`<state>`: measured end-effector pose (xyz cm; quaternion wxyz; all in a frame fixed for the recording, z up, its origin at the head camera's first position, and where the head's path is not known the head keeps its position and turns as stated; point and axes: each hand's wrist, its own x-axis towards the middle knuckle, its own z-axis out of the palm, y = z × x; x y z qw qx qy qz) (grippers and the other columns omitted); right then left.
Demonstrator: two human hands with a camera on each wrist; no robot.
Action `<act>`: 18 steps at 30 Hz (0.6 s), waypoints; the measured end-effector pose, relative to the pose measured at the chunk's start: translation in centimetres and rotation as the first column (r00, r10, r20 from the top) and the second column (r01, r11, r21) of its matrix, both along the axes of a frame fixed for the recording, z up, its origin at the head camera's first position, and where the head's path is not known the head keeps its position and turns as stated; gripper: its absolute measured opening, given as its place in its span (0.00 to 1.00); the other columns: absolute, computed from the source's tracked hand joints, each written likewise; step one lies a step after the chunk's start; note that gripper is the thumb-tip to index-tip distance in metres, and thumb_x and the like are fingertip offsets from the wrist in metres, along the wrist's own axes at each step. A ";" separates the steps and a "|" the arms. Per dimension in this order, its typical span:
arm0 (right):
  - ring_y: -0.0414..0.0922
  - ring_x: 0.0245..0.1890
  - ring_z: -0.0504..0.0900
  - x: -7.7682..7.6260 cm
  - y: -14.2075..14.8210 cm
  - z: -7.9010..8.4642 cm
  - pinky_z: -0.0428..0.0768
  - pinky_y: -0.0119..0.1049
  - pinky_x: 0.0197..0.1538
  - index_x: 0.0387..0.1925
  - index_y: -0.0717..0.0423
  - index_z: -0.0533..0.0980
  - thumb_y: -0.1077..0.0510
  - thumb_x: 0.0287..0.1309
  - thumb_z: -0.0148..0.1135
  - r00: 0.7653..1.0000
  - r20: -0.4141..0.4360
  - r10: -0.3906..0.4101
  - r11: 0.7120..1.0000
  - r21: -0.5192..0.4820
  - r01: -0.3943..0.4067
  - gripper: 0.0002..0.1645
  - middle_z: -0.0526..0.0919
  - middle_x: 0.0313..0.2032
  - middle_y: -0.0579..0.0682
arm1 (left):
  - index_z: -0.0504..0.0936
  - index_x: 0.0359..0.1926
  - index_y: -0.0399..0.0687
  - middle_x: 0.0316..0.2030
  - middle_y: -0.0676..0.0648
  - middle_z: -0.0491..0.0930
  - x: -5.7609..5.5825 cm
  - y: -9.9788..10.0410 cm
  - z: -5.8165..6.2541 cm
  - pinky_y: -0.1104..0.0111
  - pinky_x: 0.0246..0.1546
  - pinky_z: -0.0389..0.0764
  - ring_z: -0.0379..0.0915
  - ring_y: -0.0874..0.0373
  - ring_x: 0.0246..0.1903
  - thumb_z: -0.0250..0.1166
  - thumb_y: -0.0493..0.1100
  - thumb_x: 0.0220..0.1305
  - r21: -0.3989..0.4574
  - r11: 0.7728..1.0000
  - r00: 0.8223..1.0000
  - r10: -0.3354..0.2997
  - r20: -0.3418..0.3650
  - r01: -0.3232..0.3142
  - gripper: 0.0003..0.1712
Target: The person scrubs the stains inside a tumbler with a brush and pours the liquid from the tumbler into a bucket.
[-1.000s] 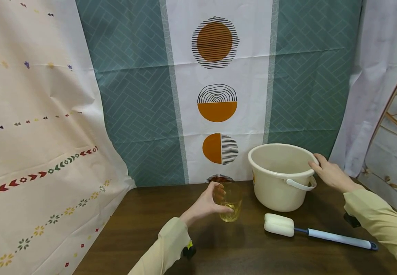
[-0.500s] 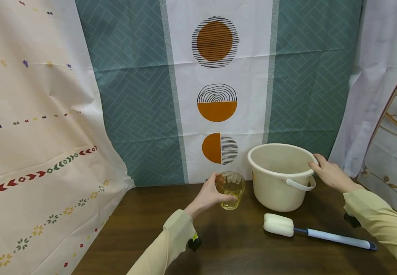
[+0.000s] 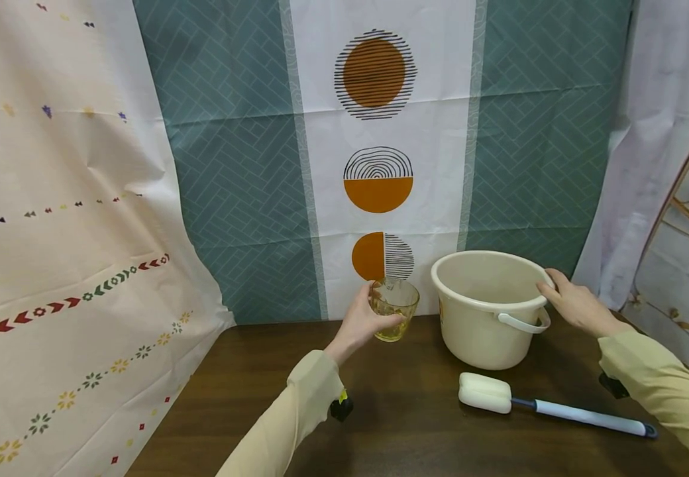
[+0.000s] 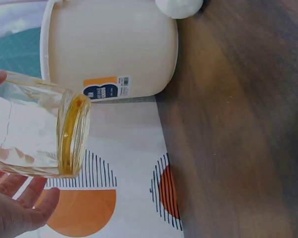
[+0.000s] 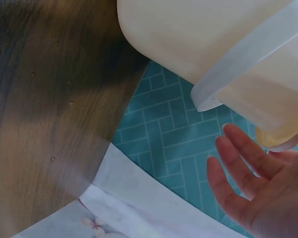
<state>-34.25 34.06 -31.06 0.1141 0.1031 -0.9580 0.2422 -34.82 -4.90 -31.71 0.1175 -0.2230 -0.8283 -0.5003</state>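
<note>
My left hand point(image 3: 364, 322) grips a yellow-tinted clear drinking glass point(image 3: 397, 301) by its side, thumb in front. The glass is raised above the table, left of a cream plastic bucket point(image 3: 484, 338). In the left wrist view, the glass point(image 4: 72, 134) shows a thick amber base; whether it holds liquid I cannot tell. My right hand point(image 3: 580, 307) holds the bucket's rim at its right side, with the thumb over the rim. In the right wrist view several fingers of the right hand point(image 5: 268, 193) stretch out below the rim, beside the bucket's white handle point(image 5: 248, 57).
A bottle brush with a white sponge head point(image 3: 485, 393) and pale blue grip point(image 3: 589, 415) lies in front of the bucket on the dark wooden table point(image 3: 416, 437). Patterned cloths hang behind point(image 3: 243, 165) and at the left point(image 3: 82, 265). A label point(image 4: 107, 88) marks the bucket's side.
My left hand has lifted the glass higher, moving it slightly right and then back left. The right hand stays at the bucket's rim; bucket and brush have not moved.
</note>
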 end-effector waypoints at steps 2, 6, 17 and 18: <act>0.73 0.46 0.65 0.0 0.0 0.0 0.66 0.61 0.39 0.62 0.73 0.45 0.39 0.67 0.29 1.000 0.003 -0.001 1.000 0.001 0.001 0.42 0.59 0.52 0.79 | 0.62 0.58 0.42 0.47 0.44 0.67 -0.2 0.1 0.4 0.61 0.42 0.68 0.65 0.54 0.43 0.73 0.50 0.42 -0.009 1.000 1.000 0.016 -0.018 -0.017 0.44; 0.73 0.47 0.64 0.0 0.1 -0.1 0.66 0.62 0.39 0.62 0.73 0.45 0.39 0.66 0.29 1.000 0.000 -0.001 1.000 -0.003 0.001 0.42 0.59 0.52 0.80 | 0.61 0.59 0.41 0.50 0.43 0.66 -0.4 0.4 1.1 0.60 0.46 0.66 0.64 0.53 0.46 0.73 0.50 0.41 -0.032 0.998 0.998 0.048 -0.046 -0.049 0.45; 0.74 0.48 0.62 0.0 0.2 -0.2 0.63 0.64 0.42 0.62 0.74 0.44 0.38 0.66 0.29 1.000 0.010 -0.006 1.000 -0.005 0.006 0.44 0.57 0.53 0.81 | 0.63 0.59 0.39 0.49 0.43 0.67 -0.6 1.2 2.5 0.62 0.47 0.66 0.64 0.52 0.47 0.74 0.50 0.39 -0.077 0.991 0.988 0.096 -0.119 -0.105 0.47; 0.74 0.48 0.62 0.0 0.2 -0.2 0.64 0.64 0.41 0.62 0.74 0.44 0.38 0.66 0.29 1.000 0.010 -0.007 1.000 -0.005 0.007 0.44 0.57 0.53 0.81 | 0.63 0.59 0.39 0.48 0.43 0.67 -0.6 1.2 2.6 0.62 0.47 0.66 0.65 0.52 0.47 0.74 0.50 0.39 -0.078 0.992 0.988 0.094 -0.123 -0.104 0.47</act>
